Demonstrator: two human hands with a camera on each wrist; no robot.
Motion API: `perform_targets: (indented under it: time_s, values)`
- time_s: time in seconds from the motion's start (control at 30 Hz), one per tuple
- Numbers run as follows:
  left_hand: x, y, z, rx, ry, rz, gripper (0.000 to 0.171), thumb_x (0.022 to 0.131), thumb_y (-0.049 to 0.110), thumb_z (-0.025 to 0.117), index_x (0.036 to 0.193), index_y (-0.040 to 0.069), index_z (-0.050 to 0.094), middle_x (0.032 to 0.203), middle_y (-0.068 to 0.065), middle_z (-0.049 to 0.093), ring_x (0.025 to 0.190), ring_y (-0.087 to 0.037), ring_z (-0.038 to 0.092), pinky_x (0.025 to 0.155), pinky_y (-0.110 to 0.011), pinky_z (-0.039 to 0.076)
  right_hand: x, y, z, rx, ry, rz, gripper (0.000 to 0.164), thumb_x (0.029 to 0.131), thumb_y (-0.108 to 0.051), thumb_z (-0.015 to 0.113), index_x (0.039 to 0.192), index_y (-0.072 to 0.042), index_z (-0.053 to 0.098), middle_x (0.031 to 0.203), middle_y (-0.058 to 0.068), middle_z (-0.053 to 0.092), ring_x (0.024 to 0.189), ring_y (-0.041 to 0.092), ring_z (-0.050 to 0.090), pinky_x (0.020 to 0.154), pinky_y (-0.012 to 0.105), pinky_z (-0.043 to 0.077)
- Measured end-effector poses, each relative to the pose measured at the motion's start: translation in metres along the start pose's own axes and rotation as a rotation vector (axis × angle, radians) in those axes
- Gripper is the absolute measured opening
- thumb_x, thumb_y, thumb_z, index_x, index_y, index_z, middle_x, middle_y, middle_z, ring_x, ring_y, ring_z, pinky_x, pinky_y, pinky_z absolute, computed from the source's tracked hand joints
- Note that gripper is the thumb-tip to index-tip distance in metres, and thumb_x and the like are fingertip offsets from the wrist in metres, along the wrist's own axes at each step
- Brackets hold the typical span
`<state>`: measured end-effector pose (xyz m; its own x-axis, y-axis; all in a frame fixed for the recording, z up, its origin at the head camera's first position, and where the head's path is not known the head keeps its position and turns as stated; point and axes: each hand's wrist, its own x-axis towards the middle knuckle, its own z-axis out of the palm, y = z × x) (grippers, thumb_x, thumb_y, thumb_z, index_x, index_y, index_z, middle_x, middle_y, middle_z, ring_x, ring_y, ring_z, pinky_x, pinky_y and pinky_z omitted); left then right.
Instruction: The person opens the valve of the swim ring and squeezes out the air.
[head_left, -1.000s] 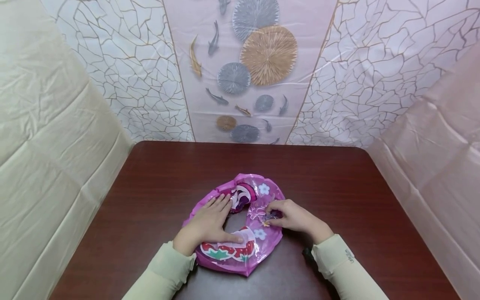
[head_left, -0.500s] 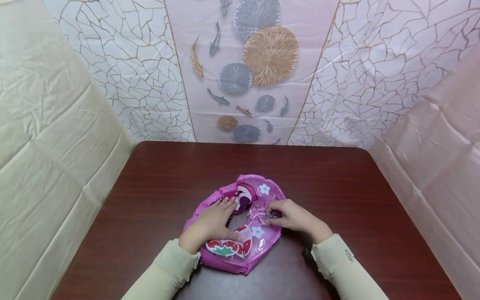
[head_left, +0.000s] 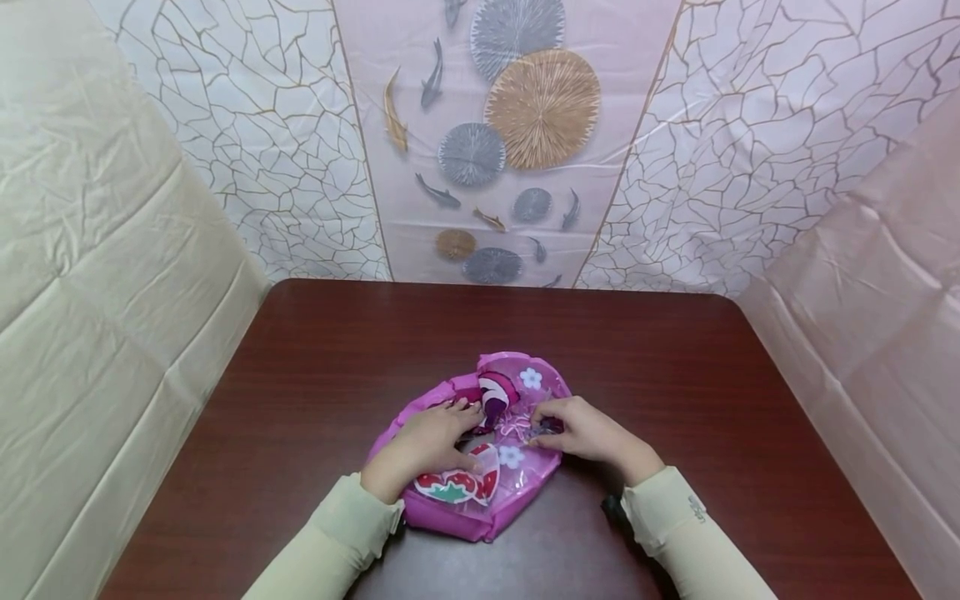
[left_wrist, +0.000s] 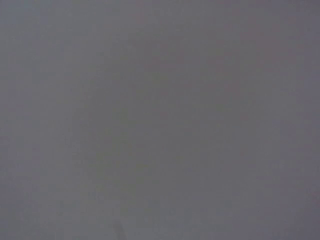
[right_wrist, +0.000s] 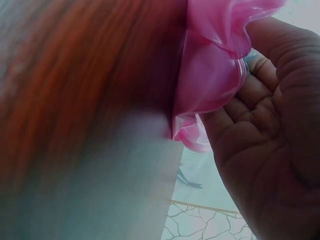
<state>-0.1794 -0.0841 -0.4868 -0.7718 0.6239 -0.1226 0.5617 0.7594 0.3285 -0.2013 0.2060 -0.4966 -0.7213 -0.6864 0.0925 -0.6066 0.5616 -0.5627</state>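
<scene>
A pink inflatable swim ring (head_left: 528, 492), printed with strawberries and white flowers, lies wrinkled and partly slack on the table. My left hand (head_left: 427, 442) presses flat on its left side, fingers spread and thumb over the strawberry print. On the ring's right side, my right hand (head_left: 588, 432) pinches the plastic beside a dark printed patch. The right wrist view shows pink folds (right_wrist: 212, 75) of the ring against the fingers and thumb. What exactly sits between those fingertips is hidden. Only a grey blur fills the left wrist view.
A dark red-brown wooden table (head_left: 330, 333) carries the ring. Pale cloth walls (head_left: 135, 275) stand at left and right, and a patterned backdrop (head_left: 480, 142) with fish and round shapes hangs behind the table's far edge.
My left hand has shifted slightly right, pushing the ring's left side inward. The centre hole has narrowed and the near edge has bunched up. My right hand has stayed in place.
</scene>
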Motion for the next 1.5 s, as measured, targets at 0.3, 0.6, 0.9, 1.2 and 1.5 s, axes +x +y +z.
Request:
perform_targets:
  time_s: [0.3,0.6,0.9,1.2,1.5]
  values:
    - [0.004,0.0,0.003,0.096,0.039,0.044,0.061,0.084,0.049,0.077,0.137,0.02,0.065,0.147,-0.003,0.054,0.136,-0.027,0.05,0.107,-0.043,0.045,-0.002,0.0,0.001,0.003,-0.002,0.001,0.014,0.087,-0.024,0.081,0.093,-0.021,0.069,0.083,-0.015,0.062,0.075,0.005,0.058,0.07,0.024,0.054]
    - [0.006,0.003,0.003,0.155,0.089,0.057,0.049,0.081,0.051,0.079,0.123,0.026,0.074,0.129,0.001,0.068,0.11,-0.024,0.067,0.091,-0.042,0.054,-0.006,-0.002,0.001,-0.072,0.044,-0.092,0.017,0.086,-0.027,0.083,0.095,-0.017,0.071,0.088,-0.01,0.066,0.078,0.003,0.059,0.074,0.024,0.055]
    - [0.006,0.001,0.001,0.148,0.118,0.106,0.052,0.081,0.05,0.08,0.123,0.02,0.074,0.128,0.002,0.069,0.113,-0.019,0.065,0.096,-0.037,0.053,-0.009,-0.01,-0.005,-0.176,0.169,-0.154,0.04,0.08,-0.031,0.087,0.108,-0.012,0.066,0.105,-0.002,0.058,0.101,0.01,0.051,0.09,0.03,0.05]
    - [0.005,0.002,0.003,0.119,0.148,0.162,0.054,0.08,0.047,0.083,0.121,0.012,0.074,0.128,-0.007,0.062,0.119,-0.022,0.057,0.104,-0.036,0.047,-0.006,-0.01,-0.003,-0.169,0.172,-0.091,0.074,0.078,-0.034,0.088,0.135,-0.005,0.051,0.13,0.006,0.053,0.123,0.018,0.049,0.109,0.039,0.043]
    - [0.005,0.004,0.005,0.077,0.167,0.097,0.084,0.073,0.052,0.086,0.135,0.006,0.055,0.142,-0.01,0.042,0.127,-0.023,0.048,0.107,-0.038,0.045,-0.004,-0.008,0.001,-0.14,0.04,-0.015,0.079,0.079,-0.036,0.086,0.139,-0.001,0.05,0.134,0.011,0.055,0.128,0.024,0.052,0.112,0.043,0.04]
